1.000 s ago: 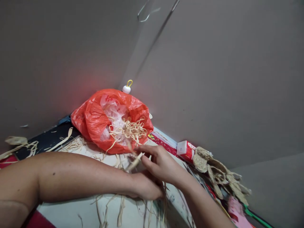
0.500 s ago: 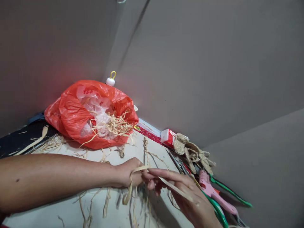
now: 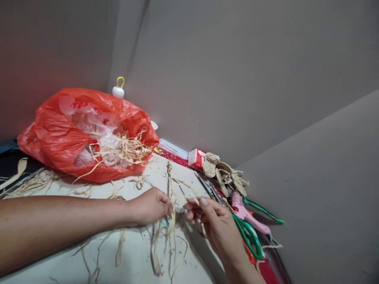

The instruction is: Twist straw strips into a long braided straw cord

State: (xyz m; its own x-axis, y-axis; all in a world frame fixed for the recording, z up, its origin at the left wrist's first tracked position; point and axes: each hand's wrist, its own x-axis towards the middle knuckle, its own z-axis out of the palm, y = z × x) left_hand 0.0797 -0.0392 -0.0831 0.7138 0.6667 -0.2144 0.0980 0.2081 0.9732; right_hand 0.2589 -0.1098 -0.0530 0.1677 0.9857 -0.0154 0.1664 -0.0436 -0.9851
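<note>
A thin braid of pale raffia [image 3: 169, 175] lies on the white tabletop, its loose ends trailing toward me. My left hand [image 3: 151, 207] is closed in a pinch on this braid near its lower part. To the right, my right hand [image 3: 213, 223] has thumb and fingers pressed together on a narrow raffia strip [image 3: 196, 200], of which only a short piece shows. The two hands are a small gap apart. A second thin twisted strand [image 3: 185, 183] branches off the braid toward the right hand.
A red plastic bag [image 3: 59, 134] of raffia stands at the back left. Along the right lie green-handled scissors [image 3: 251, 236], a pink glue gun [image 3: 248, 213], woven raffia pieces [image 3: 217, 169] and a red-and-white box [image 3: 196, 158]. Loose strips [image 3: 120, 246] litter the white tabletop [image 3: 109, 262].
My hands have moved apart from their crossed position. The strip that looped over the left hand no longer lies across it. The view has shifted to the right.
</note>
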